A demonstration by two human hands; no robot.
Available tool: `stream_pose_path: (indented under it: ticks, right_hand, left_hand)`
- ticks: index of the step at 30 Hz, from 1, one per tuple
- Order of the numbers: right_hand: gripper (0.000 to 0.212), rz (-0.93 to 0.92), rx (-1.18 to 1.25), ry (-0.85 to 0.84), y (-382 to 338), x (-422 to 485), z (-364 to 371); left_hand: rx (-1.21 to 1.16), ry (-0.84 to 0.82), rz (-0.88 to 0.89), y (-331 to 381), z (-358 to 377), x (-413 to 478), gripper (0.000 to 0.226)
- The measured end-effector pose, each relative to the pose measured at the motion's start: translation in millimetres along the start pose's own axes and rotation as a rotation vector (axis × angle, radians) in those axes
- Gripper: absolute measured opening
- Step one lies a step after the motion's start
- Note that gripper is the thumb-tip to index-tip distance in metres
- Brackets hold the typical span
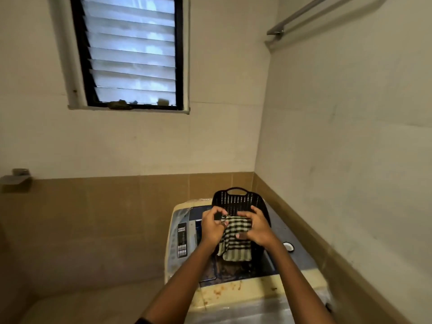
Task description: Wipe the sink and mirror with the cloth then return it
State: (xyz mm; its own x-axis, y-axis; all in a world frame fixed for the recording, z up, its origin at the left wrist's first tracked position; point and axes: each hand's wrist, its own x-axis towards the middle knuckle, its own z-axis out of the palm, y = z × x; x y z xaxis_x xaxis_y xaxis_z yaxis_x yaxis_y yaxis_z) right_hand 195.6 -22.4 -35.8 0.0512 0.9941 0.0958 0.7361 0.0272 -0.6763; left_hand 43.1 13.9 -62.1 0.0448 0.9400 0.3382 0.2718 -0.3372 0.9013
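A black-and-white checked cloth (236, 242) hangs folded between both hands, over a black perforated plastic basket (238, 199). My left hand (211, 226) pinches the cloth's upper left corner. My right hand (256, 228) grips its upper right edge, thumb pressed on the front. The cloth's lower end dangles in front of the basket. No sink or mirror is in view.
The basket stands on a top-loading washing machine (236, 291) with a control panel (181, 239) on its left. Tiled walls close in behind and on the right. A louvred window (133, 50) is high up, a metal towel rail (304, 12) at top right, a small wall shelf (16, 178) at left.
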Motion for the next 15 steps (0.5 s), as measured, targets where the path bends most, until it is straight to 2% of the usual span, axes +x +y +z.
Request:
stream_pose_path:
  ticks: [3, 5, 6, 10, 15]
  right_hand:
    - [0.083, -0.035, -0.313, -0.116, 15.2, 11.2, 14.4]
    - [0.08, -0.017, -0.493, -0.147, 23.1, 12.8, 25.1]
    - [0.075, -0.007, -0.557, -0.132, 24.0, 12.6, 28.9]
    - [0.038, -0.036, -0.727, -0.02, 16.3, 11.3, 37.3]
    - [0.026, 0.027, -0.812, -0.019, -4.2, 7.4, 39.3]
  left_hand:
    - [0.232, -0.246, 0.003, -8.5, 12.6, 6.4, 0.034]
    - [0.475, -0.424, -0.026, -10.3, 13.1, 0.2, 0.042]
    - [0.588, -0.461, -0.023, -10.5, 10.9, -2.8, 0.046]
    - [0.8, -0.45, 0.045, -11.8, -2.0, -10.2, 0.049]
    - [0.859, -0.414, 0.017, -7.5, -43.9, -11.4, 0.049]
